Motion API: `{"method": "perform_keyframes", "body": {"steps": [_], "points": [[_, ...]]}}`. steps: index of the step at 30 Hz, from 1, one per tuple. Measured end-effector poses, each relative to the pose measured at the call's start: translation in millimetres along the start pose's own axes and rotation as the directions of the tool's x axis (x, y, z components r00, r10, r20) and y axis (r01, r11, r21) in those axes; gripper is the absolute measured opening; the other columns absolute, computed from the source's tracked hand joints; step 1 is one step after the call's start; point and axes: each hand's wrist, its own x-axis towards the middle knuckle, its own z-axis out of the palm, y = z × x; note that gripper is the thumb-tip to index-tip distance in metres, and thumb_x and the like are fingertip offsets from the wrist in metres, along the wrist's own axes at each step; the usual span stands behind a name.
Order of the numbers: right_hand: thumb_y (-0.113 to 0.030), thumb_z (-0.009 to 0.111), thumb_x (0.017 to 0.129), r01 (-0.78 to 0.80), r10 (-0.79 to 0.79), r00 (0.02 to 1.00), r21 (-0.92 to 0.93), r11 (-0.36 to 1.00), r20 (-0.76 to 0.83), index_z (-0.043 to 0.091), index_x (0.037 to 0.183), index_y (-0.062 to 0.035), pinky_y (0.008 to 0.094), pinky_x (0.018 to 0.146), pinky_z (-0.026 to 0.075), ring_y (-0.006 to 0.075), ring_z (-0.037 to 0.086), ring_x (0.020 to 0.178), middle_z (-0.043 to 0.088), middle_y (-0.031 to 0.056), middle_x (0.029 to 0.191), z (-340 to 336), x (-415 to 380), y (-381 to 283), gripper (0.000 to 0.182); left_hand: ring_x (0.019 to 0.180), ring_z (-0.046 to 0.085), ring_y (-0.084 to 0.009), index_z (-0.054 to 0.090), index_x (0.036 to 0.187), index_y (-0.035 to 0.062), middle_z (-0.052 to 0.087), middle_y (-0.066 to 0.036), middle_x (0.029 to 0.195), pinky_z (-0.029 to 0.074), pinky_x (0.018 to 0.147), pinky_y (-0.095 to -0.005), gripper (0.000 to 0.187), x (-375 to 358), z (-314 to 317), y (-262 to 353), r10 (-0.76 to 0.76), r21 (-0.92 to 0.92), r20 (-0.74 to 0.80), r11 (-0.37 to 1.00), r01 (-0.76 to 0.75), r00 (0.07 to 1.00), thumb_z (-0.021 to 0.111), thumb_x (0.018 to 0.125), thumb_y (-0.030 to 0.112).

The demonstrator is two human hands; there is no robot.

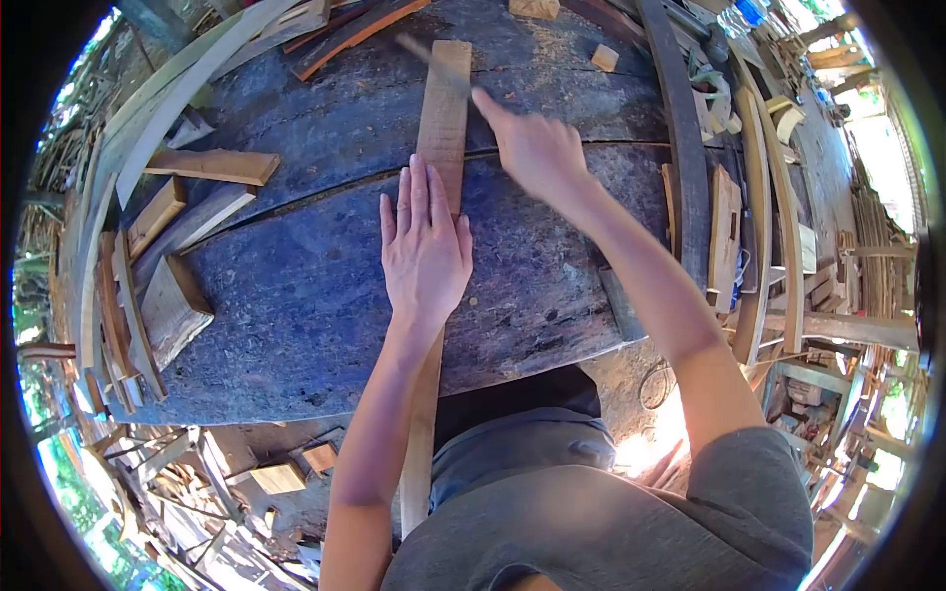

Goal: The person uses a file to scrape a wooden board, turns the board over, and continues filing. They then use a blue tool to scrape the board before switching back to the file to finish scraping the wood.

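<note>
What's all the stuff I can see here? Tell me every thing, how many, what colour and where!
long plank: one, light brown, lying lengthwise down the middle of the workbench
workbench: one, dark blue-grey, dusty, fills the middle
thin tool: one, dark, blurred, at the plank's far end; what it is cannot be told
wood offcuts: several, pale brown, on the bench's left edge
small blocks: two, light brown, far side of bench
curved wooden strips: several, tan, right of bench
scrap wood: many pieces, pale, on the ground below left
left hand: one, flat on the plank, fingers spread
right hand: one, closed, just right of the plank, near the tool
</note>
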Motion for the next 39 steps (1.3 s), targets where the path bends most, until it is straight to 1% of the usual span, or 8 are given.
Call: {"method": "perform_keyframes", "body": {"steps": [5, 7, 12, 15, 21, 29, 34, 39], "points": [[-0.023, 0.044, 0.101, -0.020, 0.027, 0.981, 0.035, 0.999, -0.192, 0.043, 0.152, -0.0276, 0.0521, 0.072, 0.059, 0.0398, 0.073, 0.081, 0.073, 0.0215, 0.089, 5.8, 64.0, -3.1, 0.052, 0.152, 0.027, -0.0311, 0.030, 0.155, -0.0018, 0.027, -0.017, 0.164, 0.022, 0.123, -0.0507, 0.064, -1.1, 1.5, -1.0, 0.003, -0.001, -0.027, 1.000, -0.003, 1.000, 0.050, 0.102, 0.027], [-0.014, 0.047, 0.095, -0.060, 0.063, 0.995, 0.038, 0.997, -0.077, 0.040, 0.154, -0.0234, 0.0506, 0.078, 0.059, 0.0358, 0.074, 0.087, 0.075, 0.0172, 0.096, -3.3, 48.2, -7.4, 0.060, 0.152, 0.027, -0.0311, 0.029, 0.156, -0.0017, 0.027, -0.018, 0.164, 0.022, 0.123, -0.0510, 0.064, -0.8, 1.3, 0.0, -0.004, 0.009, -0.007, 1.000, 0.004, 1.000, 0.048, 0.102, 0.027], [-0.015, 0.049, 0.095, -0.042, 0.041, 0.995, 0.006, 0.999, 0.091, 0.041, 0.153, -0.0260, 0.0501, 0.073, 0.059, 0.0366, 0.075, 0.084, 0.075, 0.0180, 0.094, -10.3, -19.5, -7.1, 0.060, 0.153, 0.026, -0.0311, 0.031, 0.155, -0.0019, 0.027, -0.018, 0.164, 0.021, 0.124, -0.0507, 0.063, 0.4, 0.0, 1.5, -0.005, -0.017, -0.006, 1.000, 0.005, 1.000, 0.048, 0.102, 0.027], [-0.020, 0.045, 0.100, 0.007, -0.003, 0.994, 0.037, 0.999, -0.107, 0.040, 0.154, -0.0282, 0.0528, 0.071, 0.058, 0.0386, 0.073, 0.078, 0.073, 0.0201, 0.086, 5.5, 8.0, 5.2, 0.055, 0.153, 0.026, -0.0308, 0.032, 0.155, -0.0021, 0.028, -0.018, 0.164, 0.020, 0.124, -0.0501, 0.062, -1.9, -1.4, 1.5, 0.006, -0.001, 0.024, 1.000, -0.006, 1.000, 0.048, 0.102, 0.027], [-0.015, 0.047, 0.095, -0.018, 0.024, 0.994, 0.057, 0.998, -0.103, 0.043, 0.152, -0.0243, 0.0480, 0.073, 0.060, 0.0351, 0.075, 0.086, 0.075, 0.0180, 0.096, 1.0, 52.0, -10.9, 0.058, 0.153, 0.026, -0.0303, 0.032, 0.155, -0.0021, 0.028, -0.018, 0.164, 0.020, 0.124, -0.0500, 0.062, 0.8, 0.6, 0.4, 0.005, 0.069, 0.012, 0.998, -0.005, 1.000, 0.047, 0.103, 0.028], [-0.013, 0.048, 0.095, -0.010, 0.008, 0.998, 0.038, 0.999, 0.058, 0.040, 0.154, -0.0279, 0.0504, 0.074, 0.059, 0.0366, 0.074, 0.082, 0.075, 0.0181, 0.087, -2.9, -24.1, -9.3, 0.062, 0.153, 0.026, -0.0287, 0.034, 0.154, -0.0014, 0.028, -0.015, 0.164, 0.019, 0.125, -0.0497, 0.062, -0.8, 1.2, -0.9, 0.007, 0.035, 0.017, 0.999, -0.008, 1.000, 0.048, 0.102, 0.028], [-0.014, 0.049, 0.094, -0.074, 0.087, 0.987, 0.097, 0.993, -0.135, 0.042, 0.153, -0.0218, 0.0474, 0.075, 0.059, 0.0339, 0.075, 0.085, 0.075, 0.0172, 0.097, 4.1, 60.8, -1.4, 0.060, 0.152, 0.028, -0.0293, 0.033, 0.155, -0.0004, 0.028, -0.015, 0.164, 0.021, 0.124, -0.0495, 0.061, -0.7, 2.1, -1.7, 0.032, 0.086, -0.001, 0.996, -0.032, 0.999, 0.047, 0.103, 0.030], [-0.016, 0.047, 0.097, -0.044, 0.053, 0.992, 0.080, 0.996, -0.116, 0.040, 0.154, -0.0249, 0.0498, 0.076, 0.059, 0.0365, 0.074, 0.087, 0.075, 0.0190, 0.097, 3.0, 29.5, -4.2, 0.059, 0.152, 0.027, -0.0304, 0.029, 0.156, -0.0005, 0.027, -0.016, 0.165, 0.022, 0.124, -0.0502, 0.063, -1.6, 3.6, -1.5, 0.015, 0.046, -0.004, 0.999, -0.014, 1.000, 0.047, 0.103, 0.029]]}}
